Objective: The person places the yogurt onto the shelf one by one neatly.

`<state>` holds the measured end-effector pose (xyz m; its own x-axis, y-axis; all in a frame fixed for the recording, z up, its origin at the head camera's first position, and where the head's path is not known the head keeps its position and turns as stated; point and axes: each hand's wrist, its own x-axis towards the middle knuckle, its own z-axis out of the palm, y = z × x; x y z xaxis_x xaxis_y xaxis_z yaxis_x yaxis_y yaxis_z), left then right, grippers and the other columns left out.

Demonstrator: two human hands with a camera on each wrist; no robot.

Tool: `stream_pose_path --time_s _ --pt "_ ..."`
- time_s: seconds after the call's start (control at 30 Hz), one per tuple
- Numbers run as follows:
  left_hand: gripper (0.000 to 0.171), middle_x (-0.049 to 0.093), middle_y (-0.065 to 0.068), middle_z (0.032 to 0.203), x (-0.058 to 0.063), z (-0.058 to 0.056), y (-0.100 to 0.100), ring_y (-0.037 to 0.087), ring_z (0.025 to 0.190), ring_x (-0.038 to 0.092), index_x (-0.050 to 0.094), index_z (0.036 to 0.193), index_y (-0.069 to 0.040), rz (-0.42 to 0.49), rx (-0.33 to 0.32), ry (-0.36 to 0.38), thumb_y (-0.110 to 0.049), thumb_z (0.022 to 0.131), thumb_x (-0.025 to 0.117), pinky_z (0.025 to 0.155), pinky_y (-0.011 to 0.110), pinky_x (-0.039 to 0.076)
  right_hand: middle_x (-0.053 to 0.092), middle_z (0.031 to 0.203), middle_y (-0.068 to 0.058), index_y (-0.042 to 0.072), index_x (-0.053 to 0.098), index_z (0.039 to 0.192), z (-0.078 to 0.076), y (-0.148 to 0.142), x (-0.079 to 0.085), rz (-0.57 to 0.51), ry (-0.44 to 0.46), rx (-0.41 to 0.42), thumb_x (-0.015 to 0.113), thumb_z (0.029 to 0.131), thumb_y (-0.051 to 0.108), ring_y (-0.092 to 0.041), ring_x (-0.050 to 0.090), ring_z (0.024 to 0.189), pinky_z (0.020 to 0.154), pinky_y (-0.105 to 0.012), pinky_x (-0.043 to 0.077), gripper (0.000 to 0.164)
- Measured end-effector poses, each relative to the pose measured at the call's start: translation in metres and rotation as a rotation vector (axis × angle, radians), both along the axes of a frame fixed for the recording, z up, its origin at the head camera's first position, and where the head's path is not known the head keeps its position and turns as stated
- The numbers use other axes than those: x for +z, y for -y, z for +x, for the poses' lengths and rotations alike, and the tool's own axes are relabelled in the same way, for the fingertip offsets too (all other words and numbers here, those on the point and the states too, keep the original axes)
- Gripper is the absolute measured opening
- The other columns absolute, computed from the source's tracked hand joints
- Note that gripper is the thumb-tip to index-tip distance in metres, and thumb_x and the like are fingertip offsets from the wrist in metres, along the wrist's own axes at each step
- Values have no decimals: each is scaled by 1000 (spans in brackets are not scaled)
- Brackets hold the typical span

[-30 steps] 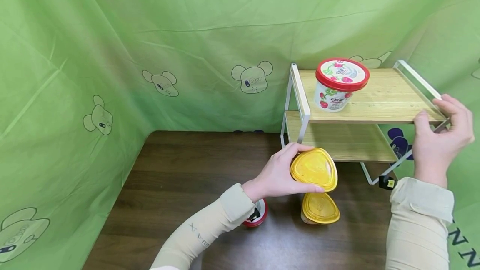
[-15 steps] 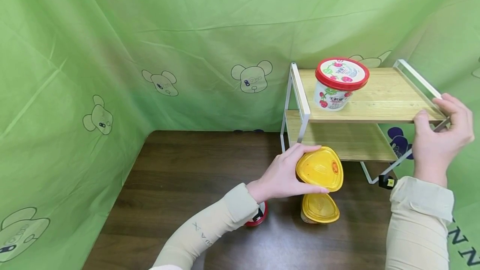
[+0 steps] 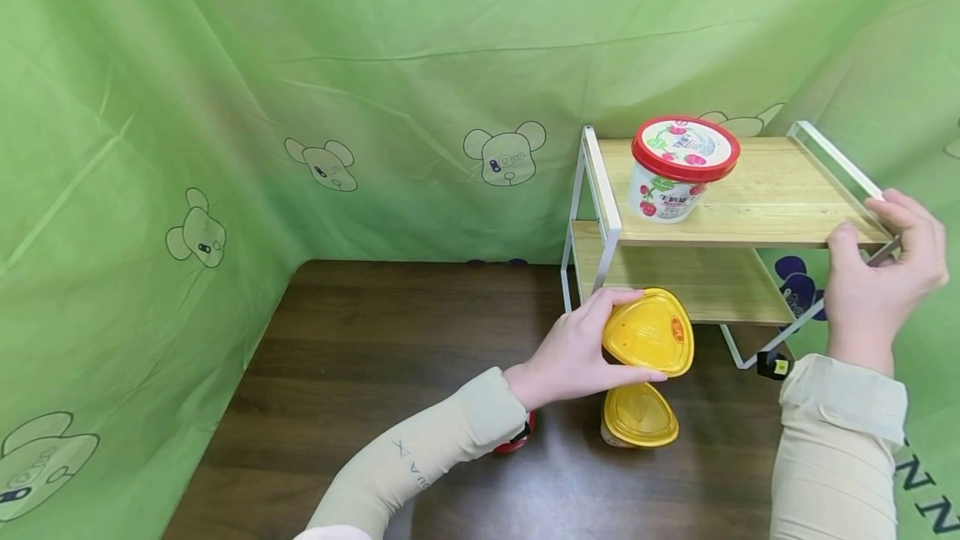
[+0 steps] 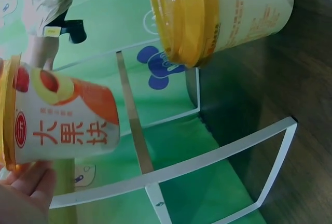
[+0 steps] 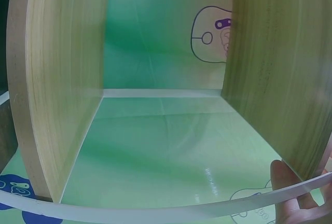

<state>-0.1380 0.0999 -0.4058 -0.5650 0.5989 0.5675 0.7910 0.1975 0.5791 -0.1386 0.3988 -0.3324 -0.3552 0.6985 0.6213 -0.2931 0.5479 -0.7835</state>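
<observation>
My left hand (image 3: 577, 348) grips a yellow-lidded fruit cup (image 3: 649, 332) and holds it in the air just in front of the lower board of a white-framed wooden two-tier shelf (image 3: 750, 227). In the left wrist view the held cup (image 4: 62, 125) shows red characters on its side, with my fingers (image 4: 26, 193) below it. A second yellow-lidded cup (image 3: 637, 417) (image 4: 218, 14) stands on the dark table under it. My right hand (image 3: 881, 265) grips the shelf's white frame at its right front corner; my thumb (image 5: 288, 190) shows on the rail.
A red-lidded strawberry tub (image 3: 681, 167) stands on the top board. A red-capped thing (image 3: 516, 440) lies mostly hidden under my left forearm. Green cloth with bear prints (image 3: 225, 107) walls in the dark wooden table (image 3: 375, 340) on the left, back and right.
My left hand has carried the yellow-lidded cup to the right and slightly up, closer to the lower board. The right hand has stayed on the frame.
</observation>
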Motion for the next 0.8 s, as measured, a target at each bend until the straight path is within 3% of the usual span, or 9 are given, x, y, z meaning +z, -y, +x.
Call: stream_pose_path --time_s 0.57,0.8 --pt "88 44 5 147 -3 -1 -18 7 132 46 34 147 -8 -90 80 -68 -42 83 85 107 15 34 64 123 -3 2 75 111 0 3 2 -10 -12 3 56 82 -7 -17 57 116 97 -25 51 35" --pt "92 40 8 146 -2 -7 -25 12 132 43 32 150 -7 -25 44 -67 -35 82 87 110 15 30 64 124 -1 3 75 112 1 2 1 9 0 -7 57 83 -6 -16 55 118 98 -25 50 35"
